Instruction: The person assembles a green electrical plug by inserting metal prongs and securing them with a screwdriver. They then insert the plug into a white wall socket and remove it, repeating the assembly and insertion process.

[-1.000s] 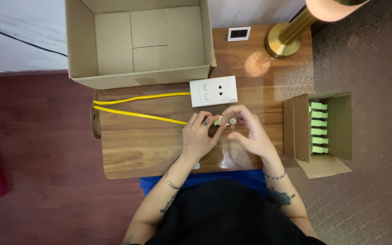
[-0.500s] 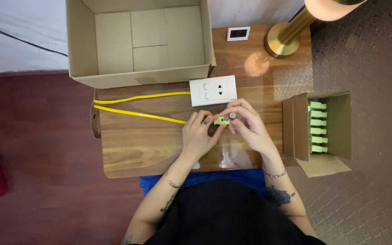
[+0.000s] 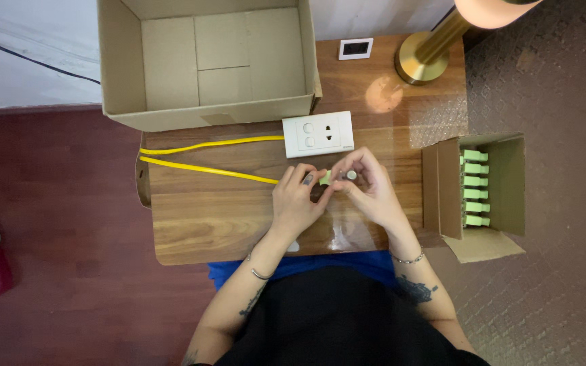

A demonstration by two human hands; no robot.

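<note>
Left to right: one open brown cardboard box (image 3: 205, 64); one thin yellow cable (image 3: 205, 166) running lengthwise rightward across the wooden bench (image 3: 205, 224) into the left hand (image 3: 296, 203), which pinches its end. One small light-green connector (image 3: 325, 177) sits between both hands; right hand (image 3: 367, 193) grips it, axis left-right. One white wall socket plate (image 3: 318, 134) just above. Six green connectors (image 3: 475, 188) in the small box, well apart.
</note>
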